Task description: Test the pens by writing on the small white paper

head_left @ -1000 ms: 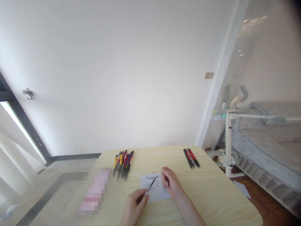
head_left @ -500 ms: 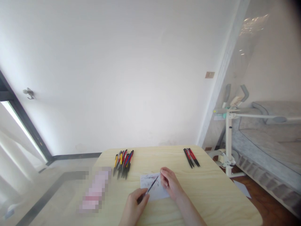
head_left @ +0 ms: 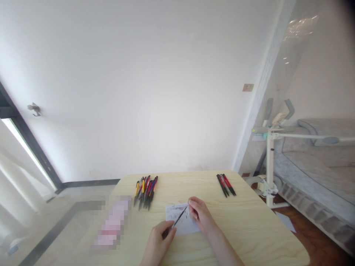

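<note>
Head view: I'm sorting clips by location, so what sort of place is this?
Probably a room in a home, likely a living area: a grey sofa stands at the right, with what looks like an exercise machine in front of it, and a small wooden table is nearest.

The white paper [head_left: 185,227] is streaked with dark marks. Over it, a slim stick [head_left: 180,215] is coloured near-black; beneath it, the pale yellow table [head_left: 238,225] is wood-grained. Left of the paper, clustered pens [head_left: 143,187] are coloured yellow, red, blue, grey and black; right of it, other pens [head_left: 228,183] are mainly coloured red and black.
</note>
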A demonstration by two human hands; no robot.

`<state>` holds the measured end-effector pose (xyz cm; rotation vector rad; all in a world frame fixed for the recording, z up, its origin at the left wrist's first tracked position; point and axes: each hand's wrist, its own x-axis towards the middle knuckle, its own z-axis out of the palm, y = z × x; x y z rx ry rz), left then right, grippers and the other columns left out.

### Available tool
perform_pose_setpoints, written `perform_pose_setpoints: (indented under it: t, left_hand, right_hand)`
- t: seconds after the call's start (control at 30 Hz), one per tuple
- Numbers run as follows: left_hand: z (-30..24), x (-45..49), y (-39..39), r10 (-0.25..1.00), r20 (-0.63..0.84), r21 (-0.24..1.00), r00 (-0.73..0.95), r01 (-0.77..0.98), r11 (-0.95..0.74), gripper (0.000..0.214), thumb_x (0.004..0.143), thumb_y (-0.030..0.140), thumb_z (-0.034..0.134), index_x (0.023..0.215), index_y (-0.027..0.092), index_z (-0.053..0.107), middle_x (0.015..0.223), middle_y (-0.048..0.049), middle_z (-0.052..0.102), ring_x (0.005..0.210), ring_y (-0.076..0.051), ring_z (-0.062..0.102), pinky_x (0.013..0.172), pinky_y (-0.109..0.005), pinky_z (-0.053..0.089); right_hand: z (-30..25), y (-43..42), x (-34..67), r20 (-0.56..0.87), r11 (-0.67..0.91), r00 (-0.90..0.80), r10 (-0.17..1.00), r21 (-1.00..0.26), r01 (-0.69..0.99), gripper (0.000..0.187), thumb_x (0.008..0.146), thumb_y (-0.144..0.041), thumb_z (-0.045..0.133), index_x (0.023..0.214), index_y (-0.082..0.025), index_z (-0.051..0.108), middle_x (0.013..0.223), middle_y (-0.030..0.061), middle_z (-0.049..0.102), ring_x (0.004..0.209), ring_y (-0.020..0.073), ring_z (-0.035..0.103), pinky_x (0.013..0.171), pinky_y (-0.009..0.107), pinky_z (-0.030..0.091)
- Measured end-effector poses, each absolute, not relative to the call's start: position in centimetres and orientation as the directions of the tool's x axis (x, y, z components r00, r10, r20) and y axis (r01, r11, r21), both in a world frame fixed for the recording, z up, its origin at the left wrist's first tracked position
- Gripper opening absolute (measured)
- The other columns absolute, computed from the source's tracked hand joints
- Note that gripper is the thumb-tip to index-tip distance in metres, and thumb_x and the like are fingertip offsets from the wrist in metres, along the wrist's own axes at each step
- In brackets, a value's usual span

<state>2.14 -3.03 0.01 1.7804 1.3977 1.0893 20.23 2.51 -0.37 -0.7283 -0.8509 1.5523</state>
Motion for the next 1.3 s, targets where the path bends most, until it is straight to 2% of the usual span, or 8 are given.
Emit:
perform_pose_setpoints:
  t: [1.3]
  left_hand:
    - [0.26, 2.23, -3.29, 0.973, 0.205, 0.857, 0.110, 0.460, -0.233, 0.030, 0.077, 0.040, 0.053, 0.087, 0.018, 0.069, 0.080, -0.0066, 0.071, 0.072, -0.020, 0.062, 0.069, -0.027, 0.049]
  right_hand:
    - [0.08, 2.14, 20.17, 0.006, -0.093, -0.202, 0.979, -0.873, -0.479, 0.018, 0.063, -0.027, 0.070, 0.068, -0.015, 0.057, 0.043, -0.0082, 0.045, 0.032, 0.0005, 0.026, 0.033, 0.016, 0.011]
